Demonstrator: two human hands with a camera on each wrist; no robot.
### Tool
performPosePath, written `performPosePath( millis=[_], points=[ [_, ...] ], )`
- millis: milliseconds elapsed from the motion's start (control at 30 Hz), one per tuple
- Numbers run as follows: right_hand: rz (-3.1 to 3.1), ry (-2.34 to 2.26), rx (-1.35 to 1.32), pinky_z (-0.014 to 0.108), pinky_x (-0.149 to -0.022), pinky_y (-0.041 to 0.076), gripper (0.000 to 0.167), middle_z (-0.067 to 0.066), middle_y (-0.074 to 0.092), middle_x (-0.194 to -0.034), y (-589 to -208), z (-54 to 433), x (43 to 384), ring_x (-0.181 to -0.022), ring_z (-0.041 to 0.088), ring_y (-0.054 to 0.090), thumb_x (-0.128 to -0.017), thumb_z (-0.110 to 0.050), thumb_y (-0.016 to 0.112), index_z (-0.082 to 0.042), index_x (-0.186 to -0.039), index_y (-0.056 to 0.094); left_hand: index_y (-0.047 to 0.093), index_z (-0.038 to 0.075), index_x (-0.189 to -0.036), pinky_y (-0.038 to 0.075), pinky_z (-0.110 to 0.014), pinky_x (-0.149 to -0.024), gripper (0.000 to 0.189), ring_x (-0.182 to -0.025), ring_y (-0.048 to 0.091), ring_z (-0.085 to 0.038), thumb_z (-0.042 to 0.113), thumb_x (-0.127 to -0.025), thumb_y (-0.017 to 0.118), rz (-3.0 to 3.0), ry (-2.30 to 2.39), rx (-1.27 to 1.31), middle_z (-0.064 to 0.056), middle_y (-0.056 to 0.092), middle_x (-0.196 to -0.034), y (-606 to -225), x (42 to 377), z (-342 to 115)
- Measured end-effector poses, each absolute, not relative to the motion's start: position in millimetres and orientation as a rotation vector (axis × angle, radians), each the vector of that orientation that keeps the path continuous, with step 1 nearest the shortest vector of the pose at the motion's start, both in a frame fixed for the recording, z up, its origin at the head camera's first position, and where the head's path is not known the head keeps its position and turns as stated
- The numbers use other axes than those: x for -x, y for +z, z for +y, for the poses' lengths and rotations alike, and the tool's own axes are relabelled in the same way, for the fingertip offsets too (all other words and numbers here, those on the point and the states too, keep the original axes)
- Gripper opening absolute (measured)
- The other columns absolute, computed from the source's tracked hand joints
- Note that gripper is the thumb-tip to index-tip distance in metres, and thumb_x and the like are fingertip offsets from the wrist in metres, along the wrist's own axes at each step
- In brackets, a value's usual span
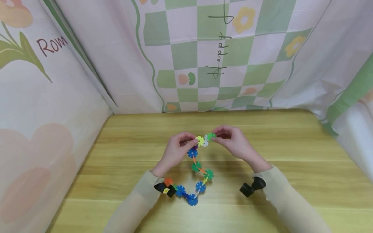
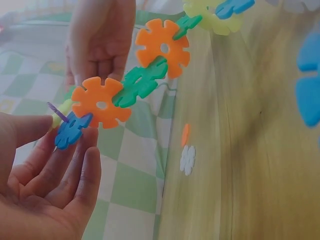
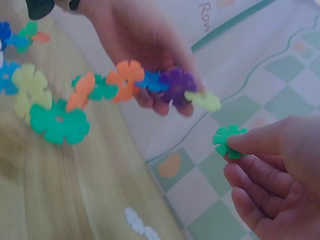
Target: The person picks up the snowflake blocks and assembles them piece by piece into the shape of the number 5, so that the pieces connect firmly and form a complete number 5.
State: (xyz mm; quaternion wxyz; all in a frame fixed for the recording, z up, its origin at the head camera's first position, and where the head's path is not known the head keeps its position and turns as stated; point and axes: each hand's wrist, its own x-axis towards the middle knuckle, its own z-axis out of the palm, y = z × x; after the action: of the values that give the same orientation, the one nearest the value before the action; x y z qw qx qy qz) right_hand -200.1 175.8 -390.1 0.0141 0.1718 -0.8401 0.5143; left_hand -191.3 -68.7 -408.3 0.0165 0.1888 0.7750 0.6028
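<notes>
My left hand [image 1: 177,149] pinches the end of a chain of notched plastic snowflake discs, at a yellow disc [image 1: 199,141] above a blue disc [image 1: 192,152]. The chain hangs and curves down below that hand, with green discs [image 1: 208,174], orange ones [image 2: 163,47] and more blue ones [image 1: 192,200]. Between the thumb and fingers of my right hand [image 1: 233,142] is a single green disc [image 3: 230,141]. It is held close to the chain's yellow end, with a gap between them in the right wrist view. A purple disc [image 3: 179,87] sits next to that end.
White discs [image 2: 187,160] lie on the wooden table [image 1: 140,126], below the hands, with an orange piece [image 2: 185,134] beside them in the left wrist view. Behind the table hangs a checked curtain [image 1: 209,55]; another printed cloth [image 1: 43,106] stands at the left.
</notes>
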Motion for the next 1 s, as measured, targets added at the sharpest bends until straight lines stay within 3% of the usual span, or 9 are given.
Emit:
performPosePath(
  millis=[300, 600, 1000],
  points=[
    [-2.526, 1.652, -0.655, 0.035, -0.081, 0.057, 0.009, 0.006, 0.07, -0.097, -388.4, 173.2, 194.1, -0.09, 0.023, 0.067, -0.094, -0.006, 0.074, -0.005, -0.103, 0.071, 0.072, 0.008, -0.109, 0.058, -0.032, -0.083, 0.017, -0.089, 0.069, -0.017, 0.022, -0.101, 0.068, 2.41, 1.863, -0.585, -0.002, 0.072, -0.099, -408.3, 191.4, -68.8],
    [-2.469, 1.72, -0.72, 0.031, -0.088, 0.056, 0.007, 0.004, 0.073, -0.1, -393.3, 169.4, 192.3, -0.096, 0.02, 0.069, -0.094, -0.003, 0.073, -0.006, -0.1, 0.076, 0.072, 0.005, -0.109, 0.059, -0.031, -0.079, 0.017, -0.086, 0.071, -0.017, 0.02, -0.102, 0.066, 2.367, 1.861, -0.603, -0.003, 0.073, -0.098, -408.0, 191.5, -67.0],
    [-2.471, 1.6, -0.773, 0.03, -0.086, 0.057, 0.011, -0.002, 0.076, -0.097, -392.7, 167.7, 191.2, -0.096, 0.016, 0.07, -0.092, -0.002, 0.075, -0.011, -0.096, 0.08, 0.073, 0.003, -0.104, 0.06, -0.03, -0.072, 0.016, -0.08, 0.072, -0.018, 0.017, -0.101, 0.067, 2.407, 1.856, -0.612, -0.003, 0.073, -0.09, -409.3, 191.3, -62.2]
  ],
)
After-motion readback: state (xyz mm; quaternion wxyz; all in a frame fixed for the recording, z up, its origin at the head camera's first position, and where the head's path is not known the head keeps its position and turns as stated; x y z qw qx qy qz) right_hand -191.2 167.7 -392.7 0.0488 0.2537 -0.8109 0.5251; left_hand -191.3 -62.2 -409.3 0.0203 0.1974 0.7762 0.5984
